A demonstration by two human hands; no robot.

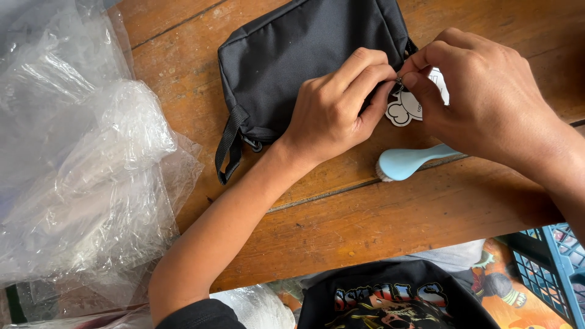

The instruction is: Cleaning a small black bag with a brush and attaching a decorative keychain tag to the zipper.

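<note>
A black fabric pouch (292, 55) with a side strap (230, 143) lies on a wooden table (378, 225). My left hand (338, 103) rests on the pouch's near right corner, fingers curled and gripping its edge. My right hand (481, 91) pinches a small metal zipper pull or ring at that same corner between thumb and forefinger. A white cartoon-shaped tag (403, 109) hangs beneath the fingers, partly hidden. A light blue brush (408, 161) lies on the table just below both hands.
Crumpled clear plastic bags (79, 164) cover the table's left side. A blue plastic crate (548, 262) stands at the lower right. Below the table edge is my dark printed shirt (390, 298).
</note>
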